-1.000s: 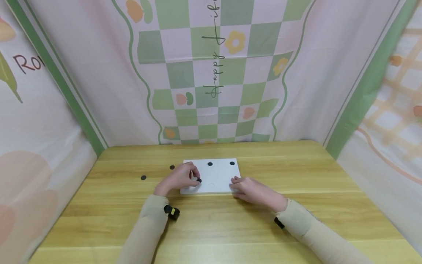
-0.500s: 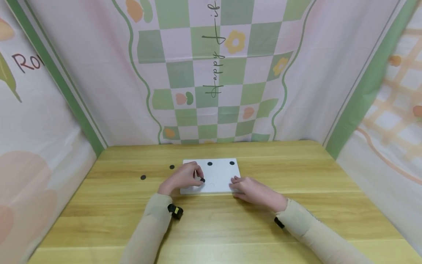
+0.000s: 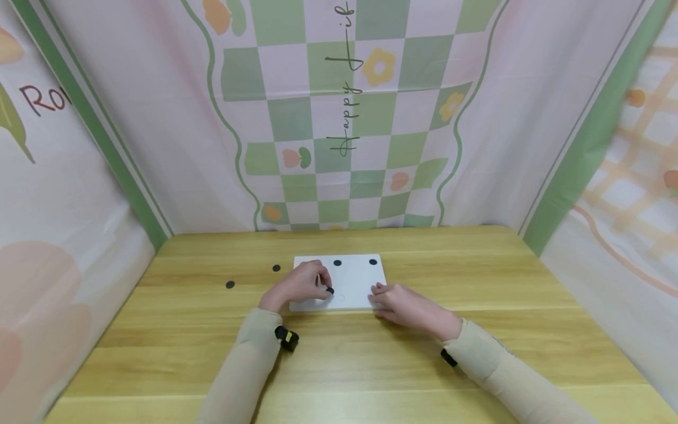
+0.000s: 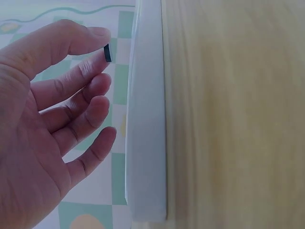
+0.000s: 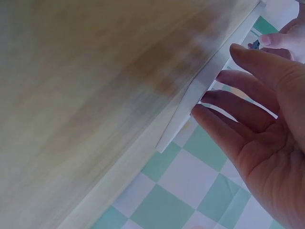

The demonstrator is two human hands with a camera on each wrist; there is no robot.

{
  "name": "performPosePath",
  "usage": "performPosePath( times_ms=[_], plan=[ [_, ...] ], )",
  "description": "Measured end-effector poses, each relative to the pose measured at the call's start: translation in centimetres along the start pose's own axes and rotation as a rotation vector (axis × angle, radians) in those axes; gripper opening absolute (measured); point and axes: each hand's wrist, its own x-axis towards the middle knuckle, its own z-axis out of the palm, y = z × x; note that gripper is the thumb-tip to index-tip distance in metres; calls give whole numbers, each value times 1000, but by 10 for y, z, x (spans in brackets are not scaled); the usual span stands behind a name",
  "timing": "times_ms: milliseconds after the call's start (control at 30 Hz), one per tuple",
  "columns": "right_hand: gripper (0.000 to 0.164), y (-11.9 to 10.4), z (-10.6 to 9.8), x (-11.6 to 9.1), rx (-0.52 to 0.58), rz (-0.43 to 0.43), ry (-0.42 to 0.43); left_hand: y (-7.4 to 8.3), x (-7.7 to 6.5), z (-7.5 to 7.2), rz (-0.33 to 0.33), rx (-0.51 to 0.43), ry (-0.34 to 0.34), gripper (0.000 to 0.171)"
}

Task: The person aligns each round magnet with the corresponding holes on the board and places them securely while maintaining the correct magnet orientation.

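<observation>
Left hand [image 3: 298, 284] pinches a black disc [image 4: 107, 53], edge-on in its wrist view, and hides part of the white board [image 3: 354, 281] below; right hand [image 3: 409, 306], fingers relaxed, touches the board. Only the head view shows four more discs [image 3: 276, 268], checkered cloth [image 3: 331, 118] behind.

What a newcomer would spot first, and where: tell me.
Probably the green-and-white checked cloth behind the table. Next, the white board on the table, above which the left hand pinches a small black disc. The right hand is at the board's right end.
</observation>
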Motion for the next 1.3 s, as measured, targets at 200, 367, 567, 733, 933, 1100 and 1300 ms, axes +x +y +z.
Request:
performPosePath(
  times_ms=[200, 367, 567, 733, 933, 1100, 1300],
  plan=[
    [30, 0, 0, 0, 7, 13, -8, -2, 4, 4, 10, -1, -5, 11],
    [31, -1, -1, 0, 9, 16, -12, 0, 6, 6, 11, -12, -13, 11],
    [31, -1, -1, 0, 14, 20, -14, 3, 9, 8, 17, -3, -19, 11],
    [31, -1, -1, 0, 12, 14, -8, 5, 11, 9, 18, 7, -26, 12],
    [30, 0, 0, 0, 12, 4, 0, 8, 13, 10, 25, 3, -43, 13],
    [30, 0, 0, 0, 16, 1, 3, 9, 15, 11, 29, -1, -48, 13],
    [30, 0, -2, 0, 21, -1, 5, 11, 17, 11, 31, 11, -53, 13]
  ],
)
